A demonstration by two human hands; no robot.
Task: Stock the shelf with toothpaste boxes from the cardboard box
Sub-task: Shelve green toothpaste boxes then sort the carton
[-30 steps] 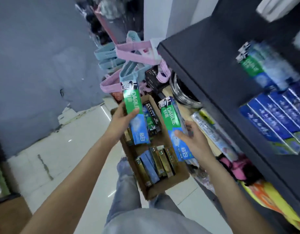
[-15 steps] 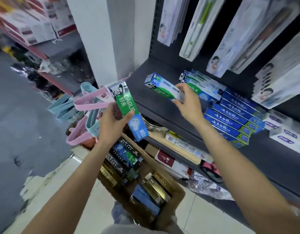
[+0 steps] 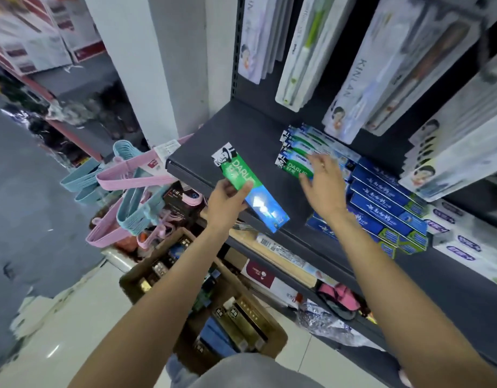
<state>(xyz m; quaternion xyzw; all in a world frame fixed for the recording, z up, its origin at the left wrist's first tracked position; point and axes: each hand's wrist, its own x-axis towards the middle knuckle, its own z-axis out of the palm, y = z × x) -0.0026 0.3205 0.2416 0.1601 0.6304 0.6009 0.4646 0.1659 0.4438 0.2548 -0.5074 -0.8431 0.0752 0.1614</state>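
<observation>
Shelving, dark metal: shelf (image 3: 241, 141) at chest height, bare at its left end, stocked from the middle rightward.

Cardboard box (image 3: 278, 336), on the pale floor directly below the shelf edge, open-topped. It holds further toothpaste cartons in dark, gold and blue packaging; the count is not legible.

Blue carton stack (image 3: 387, 203), on the shelf right of centre, several layers deep, ends facing outward.

Green-and-white carton stack (image 3: 303, 148), on the shelf just left of the blue stack and touching it. Same brand as the carton in hand.

Hangers (image 3: 129, 189), pink and pale blue, bundled on a rack left of the shelf end. Not part of the job.

Green toothpaste box (image 3: 251, 189), one item, held tilted over the bare front part of the shelf, not yet resting on it.

Left hand (image 3: 227, 198): thumb and fingers clamped round the middle of the green toothpaste box.

Right hand (image 3: 322, 183): fingers spread and straight, holding nothing, lying over the top carton of the green-and-white stack; contact probable, blur prevents certainty.

Step in hand, by judgement: one carton placed on the matching stack, the second awaiting placement.

Next move calls for: right hand out of the way, box turned level to match the stack's lie, then set on top or alongside, ends flush.
</observation>
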